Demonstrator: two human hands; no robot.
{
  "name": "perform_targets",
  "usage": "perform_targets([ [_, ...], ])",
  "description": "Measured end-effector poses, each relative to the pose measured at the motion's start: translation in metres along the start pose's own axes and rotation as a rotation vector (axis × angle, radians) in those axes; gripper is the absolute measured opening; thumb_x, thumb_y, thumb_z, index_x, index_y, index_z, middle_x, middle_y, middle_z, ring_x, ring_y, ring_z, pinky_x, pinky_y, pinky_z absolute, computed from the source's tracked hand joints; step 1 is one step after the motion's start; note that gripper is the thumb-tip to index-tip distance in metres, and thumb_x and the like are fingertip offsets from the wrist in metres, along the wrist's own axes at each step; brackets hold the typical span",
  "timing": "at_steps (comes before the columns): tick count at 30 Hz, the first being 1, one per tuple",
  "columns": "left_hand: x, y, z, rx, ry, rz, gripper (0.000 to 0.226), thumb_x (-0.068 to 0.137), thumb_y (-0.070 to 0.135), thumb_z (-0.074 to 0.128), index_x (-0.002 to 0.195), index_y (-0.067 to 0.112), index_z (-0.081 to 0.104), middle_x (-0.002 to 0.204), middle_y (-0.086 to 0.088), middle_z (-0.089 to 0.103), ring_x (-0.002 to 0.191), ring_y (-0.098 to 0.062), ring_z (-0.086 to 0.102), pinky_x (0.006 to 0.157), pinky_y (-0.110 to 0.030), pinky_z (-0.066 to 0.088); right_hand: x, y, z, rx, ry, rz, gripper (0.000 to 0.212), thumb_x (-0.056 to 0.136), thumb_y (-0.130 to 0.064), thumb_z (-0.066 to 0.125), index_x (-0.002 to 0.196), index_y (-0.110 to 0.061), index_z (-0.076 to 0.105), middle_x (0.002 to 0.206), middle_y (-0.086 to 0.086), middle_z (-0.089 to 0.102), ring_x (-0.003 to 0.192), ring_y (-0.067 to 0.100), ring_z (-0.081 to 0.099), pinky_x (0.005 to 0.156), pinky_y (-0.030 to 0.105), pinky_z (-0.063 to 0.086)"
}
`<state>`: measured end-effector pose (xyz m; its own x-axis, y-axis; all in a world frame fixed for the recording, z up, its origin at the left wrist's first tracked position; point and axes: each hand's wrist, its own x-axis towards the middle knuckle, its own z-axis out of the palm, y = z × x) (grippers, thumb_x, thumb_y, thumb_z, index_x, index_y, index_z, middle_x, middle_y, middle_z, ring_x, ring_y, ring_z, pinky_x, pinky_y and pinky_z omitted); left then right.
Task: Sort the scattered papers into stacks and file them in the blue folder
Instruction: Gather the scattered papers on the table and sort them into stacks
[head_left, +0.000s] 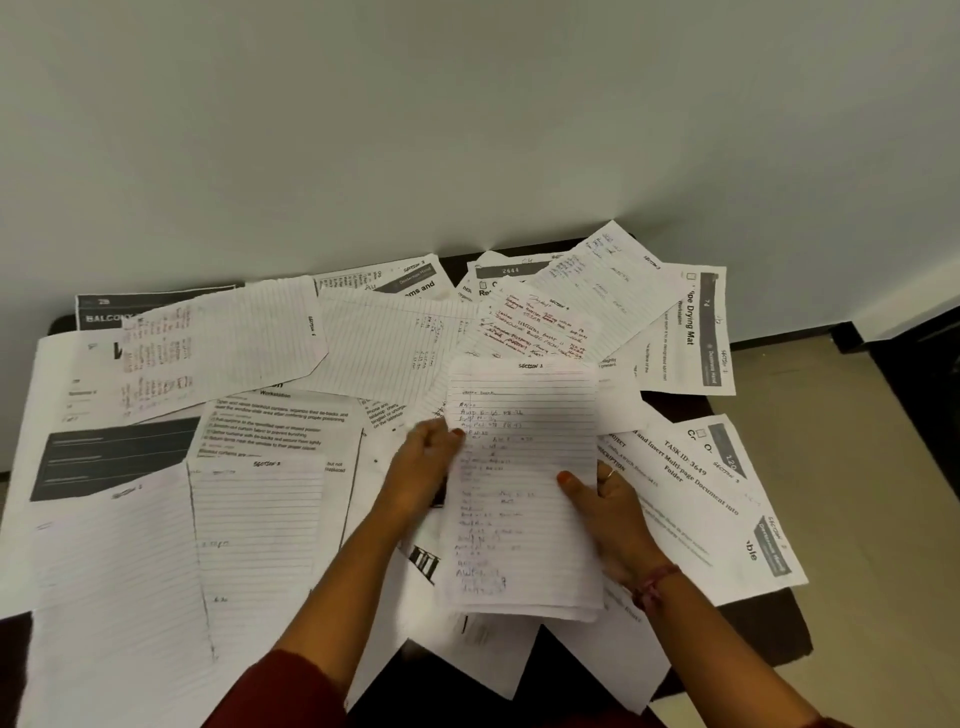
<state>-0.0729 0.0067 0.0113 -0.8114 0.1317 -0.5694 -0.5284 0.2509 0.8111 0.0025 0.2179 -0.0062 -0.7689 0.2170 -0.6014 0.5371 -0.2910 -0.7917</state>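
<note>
Barely started: left hand (423, 457) and right hand (605, 499) pinch one small stack (522, 488) by its edges; loose papers (249, 353) everywhere, no blue folder visible.

An office-like or study room, by its looks. A dark counter (774, 631) stands against a plain white wall (467, 114). Printed worksheets and lined handwritten papers (249, 338) cover it, with tiled floor (883, 467) at three o'clock.

Dim, even light; edges curve, and handwriting is perhaps motion-blurred.
</note>
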Motion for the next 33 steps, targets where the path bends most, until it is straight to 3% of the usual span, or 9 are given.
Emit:
perform_targets([
  [2, 0.012, 0.0, -0.02, 0.282, 0.201, 0.185, 0.039, 0.097, 0.025, 0.054, 0.132, 0.008, 0.048, 0.126, -0.009, 0.055, 0.103, -0.016, 0.058, 0.083, -0.019, 0.047, 0.001, 0.001, 0.004, 0.008, 0.024, -0.002, 0.025, 0.09, -0.011, 0.063, 0.115, -0.016, 0.063, 0.105, 0.001, 0.073, 0.093, 0.017, 0.07, 0.075, 0.033, 0.058],
  [5, 0.037, -0.001, -0.05, 0.648, 0.29, 0.366, 0.048, 0.097, 0.019, 0.053, 0.139, 0.0, 0.041, 0.147, -0.02, 0.034, 0.134, -0.032, 0.038, 0.109, -0.039, 0.032, 0.002, 0.002, 0.009, 0.041, 0.061, -0.007, 0.021, 0.09, -0.007, 0.061, 0.109, -0.018, 0.064, 0.102, -0.003, 0.072, 0.086, 0.009, 0.071, 0.065, 0.02, 0.055],
  [10, 0.065, 0.0, -0.082, 1.235, 0.158, 0.118, 0.076, 0.097, 0.058, 0.026, 0.153, 0.009, 0.007, 0.16, -0.016, -0.006, 0.147, -0.033, -0.007, 0.112, -0.063, -0.001, 0.0, 0.004, 0.014, 0.069, 0.135, -0.004, 0.021, 0.092, -0.008, 0.06, 0.111, -0.014, 0.064, 0.104, 0.0, 0.071, 0.087, 0.009, 0.07, 0.065, 0.02, 0.056],
  [15, 0.06, -0.008, -0.076, 1.3, 0.099, -0.019, 0.093, 0.087, 0.076, 0.014, 0.153, 0.014, -0.003, 0.159, -0.016, -0.011, 0.145, -0.037, -0.014, 0.108, -0.066, -0.01, -0.004, 0.007, 0.014, 0.086, 0.214, 0.011, 0.028, 0.091, -0.014, 0.061, 0.12, -0.009, 0.063, 0.114, 0.006, 0.069, 0.104, 0.023, 0.066, 0.093, 0.041, 0.052],
  [20, 0.021, -0.009, -0.05, 1.422, 0.128, 0.027, 0.096, 0.084, 0.079, 0.013, 0.15, 0.011, 0.02, 0.151, -0.026, 0.028, 0.144, -0.039, 0.013, 0.109, -0.066, -0.006, -0.007, 0.009, 0.022, 0.084, 0.277, 0.016, 0.024, 0.093, -0.016, 0.06, 0.116, -0.016, 0.064, 0.111, 0.001, 0.07, 0.105, 0.02, 0.065, 0.095, 0.04, 0.05],
  [26, -0.014, 0.004, -0.037, 1.299, 0.104, 0.097, 0.069, 0.097, 0.061, 0.019, 0.134, 0.01, 0.046, 0.117, -0.014, 0.063, 0.129, -0.033, 0.042, 0.111, -0.061, -0.007, -0.007, 0.006, 0.038, 0.092, 0.303, 0.009, 0.019, 0.093, -0.015, 0.06, 0.11, -0.019, 0.065, 0.109, 0.002, 0.069, 0.103, 0.022, 0.064, 0.094, 0.04, 0.05],
  [28, -0.011, 0.002, -0.049, 1.284, 0.151, 0.16, 0.053, 0.099, 0.051, 0.028, 0.127, 0.012, 0.052, 0.118, -0.009, 0.061, 0.122, -0.029, 0.047, 0.112, -0.061, 0.0, -0.007, 0.006, 0.043, 0.1, 0.311, 0.013, 0.016, 0.093, -0.016, 0.06, 0.108, -0.02, 0.066, 0.109, 0.002, 0.07, 0.101, 0.021, 0.065, 0.089, 0.037, 0.051],
  [30, 0.001, -0.007, -0.067, 1.291, 0.188, 0.236, 0.046, 0.097, 0.04, 0.038, 0.134, 0.013, 0.048, 0.132, -0.009, 0.05, 0.127, -0.026, 0.043, 0.113, -0.063, 0.005, -0.007, 0.007, 0.047, 0.106, 0.314, 0.018, 0.018, 0.092, -0.016, 0.061, 0.11, -0.019, 0.065, 0.113, 0.006, 0.069, 0.104, 0.022, 0.064, 0.092, 0.038, 0.051],
  [33, 0.018, -0.019, -0.097, 1.327, 0.075, 0.187, 0.075, 0.092, 0.051, 0.046, 0.151, 0.017, 0.016, 0.159, -0.011, 0.009, 0.146, -0.028, 0.008, 0.109, -0.067, 0.001, -0.008, 0.009, 0.054, 0.117, 0.3, 0.033, 0.018, 0.093, -0.015, 0.06, 0.11, -0.019, 0.065, 0.114, 0.006, 0.069, 0.106, 0.024, 0.064, 0.095, 0.042, 0.05],
])
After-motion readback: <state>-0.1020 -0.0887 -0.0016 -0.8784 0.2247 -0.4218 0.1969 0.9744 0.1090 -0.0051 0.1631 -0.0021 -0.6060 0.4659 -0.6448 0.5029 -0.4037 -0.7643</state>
